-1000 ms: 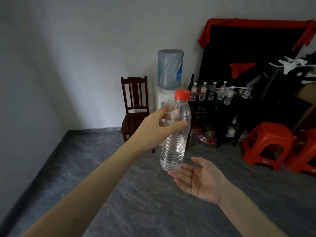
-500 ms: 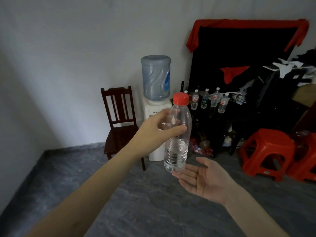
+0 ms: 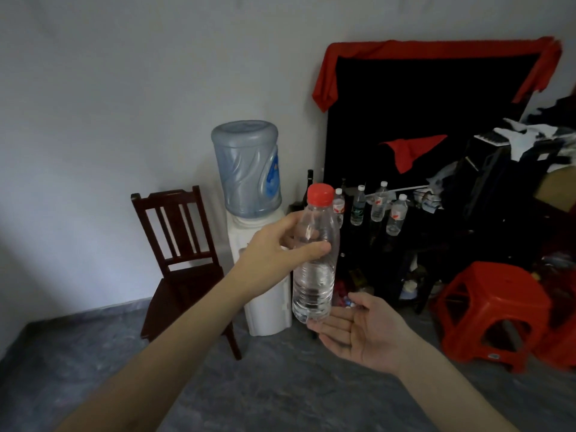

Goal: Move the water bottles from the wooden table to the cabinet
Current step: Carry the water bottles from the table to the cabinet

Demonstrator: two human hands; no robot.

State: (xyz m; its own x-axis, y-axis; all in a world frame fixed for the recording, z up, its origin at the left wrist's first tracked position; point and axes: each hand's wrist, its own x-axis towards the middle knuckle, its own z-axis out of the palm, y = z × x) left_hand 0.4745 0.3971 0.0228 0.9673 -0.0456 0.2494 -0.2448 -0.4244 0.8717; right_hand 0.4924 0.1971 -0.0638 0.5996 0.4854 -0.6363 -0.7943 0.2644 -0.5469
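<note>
Gripping a clear water bottle (image 3: 314, 260) around its upper body, the left hand (image 3: 274, 247) is holding it upright in mid-air, thumb lying across the near side and fingers curling behind the plastic. A red cap (image 3: 320, 194) is sitting on top of the bottle, and water is filling roughly its lower half. Just under the bottle's base, the right hand (image 3: 364, 332) is lying palm up with its fingers straight and loosely apart; the fingertips are reaching beneath the base, though whether they are touching it cannot be told.

Farther off, a dark cabinet (image 3: 414, 244) is standing against the far wall on the right, and four small bottles (image 3: 375, 205) with white caps are standing upright on its top. Behind them a black board (image 3: 420, 98) draped with red cloth (image 3: 327, 76) is leaning on the wall. Left of the cabinet, a white water dispenser (image 3: 265, 300) is carrying a big blue jug (image 3: 247, 169), and a dark wooden chair (image 3: 180, 260) is standing just beside it, farther left. Red plastic stools (image 3: 489, 307) are sitting on the grey floor (image 3: 280, 394) at the right, near the cabinet.
</note>
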